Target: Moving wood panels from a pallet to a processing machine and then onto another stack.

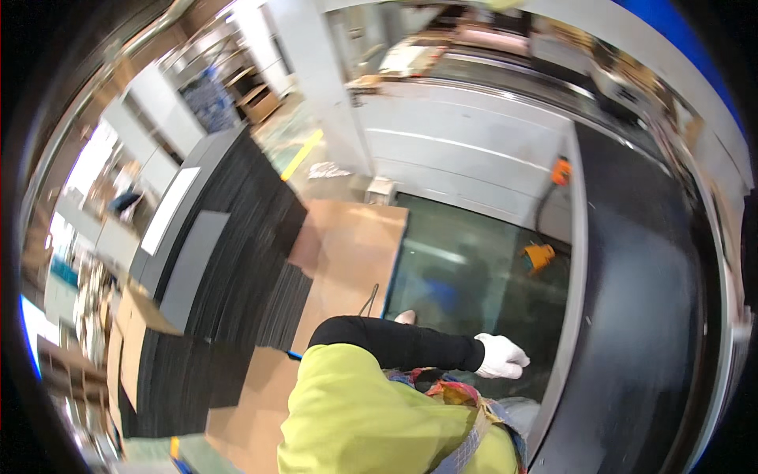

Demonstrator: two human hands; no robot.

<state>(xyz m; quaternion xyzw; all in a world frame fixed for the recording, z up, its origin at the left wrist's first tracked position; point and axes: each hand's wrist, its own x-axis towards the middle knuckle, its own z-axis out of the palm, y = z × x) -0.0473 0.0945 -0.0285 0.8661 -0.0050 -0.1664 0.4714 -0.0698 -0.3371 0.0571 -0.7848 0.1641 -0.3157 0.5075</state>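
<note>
My left arm, in a black sleeve under a lime-yellow top, bends across the front of my body. My left hand [501, 357] wears a white glove, its fingers curled closed with nothing visible in them. It hangs above the dark green floor [442, 276], a little left of the grey metal edge [570, 316] of a long black surface [639, 300]. My right hand cannot be made out. A blurred pale patch lies beside my waist, at that edge. Colourful cloth and a strap cross my front.
Tall stacks of black sheets [237, 237] stand on my left, with brown cardboard [355, 237] beside them. A pale machine panel [474, 150] closes off the far side. An orange fitting [560, 171] hangs on a cable; a yellow-orange object [538, 257] sits near the panel.
</note>
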